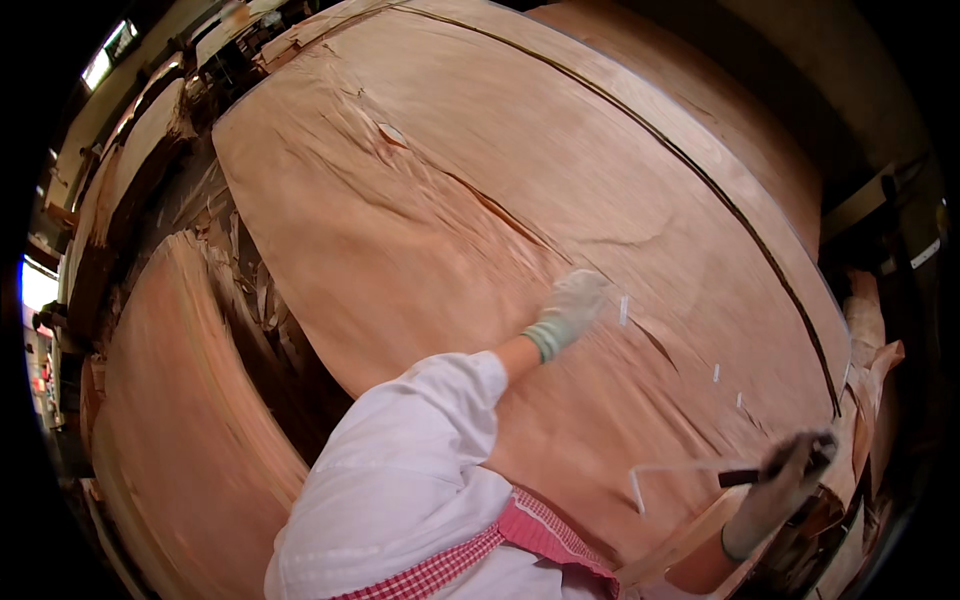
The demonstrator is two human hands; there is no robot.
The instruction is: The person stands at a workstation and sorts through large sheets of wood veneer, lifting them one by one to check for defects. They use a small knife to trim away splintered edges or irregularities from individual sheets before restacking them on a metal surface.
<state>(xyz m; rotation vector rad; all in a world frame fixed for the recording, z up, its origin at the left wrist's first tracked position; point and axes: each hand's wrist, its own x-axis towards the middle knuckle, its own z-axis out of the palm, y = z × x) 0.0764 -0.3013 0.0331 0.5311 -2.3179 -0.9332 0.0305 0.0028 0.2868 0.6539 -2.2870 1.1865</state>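
White sleeve nearest | our left hand [572,305] flat, fingers spread, on veneer [480,200] by the split | right hand [785,490] grips tape tool [745,477] | we press tape flat across cracks

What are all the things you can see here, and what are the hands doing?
Big veneer sheet: one, reddish-brown, split in places, fills the middle.
Tape bits: a few, white, stuck along the cracks at right.
Second veneer stack: one, reddish-brown, lower left.
Veneer scraps: many, pale brown, in the gap between the stacks.
White strip: one, hanging from the right hand's tool.
Dark tool: one, in the right hand.
Left hand: pale glove, pressed on the big sheet.
Right hand: pale glove, gripping the dark tool at lower right.
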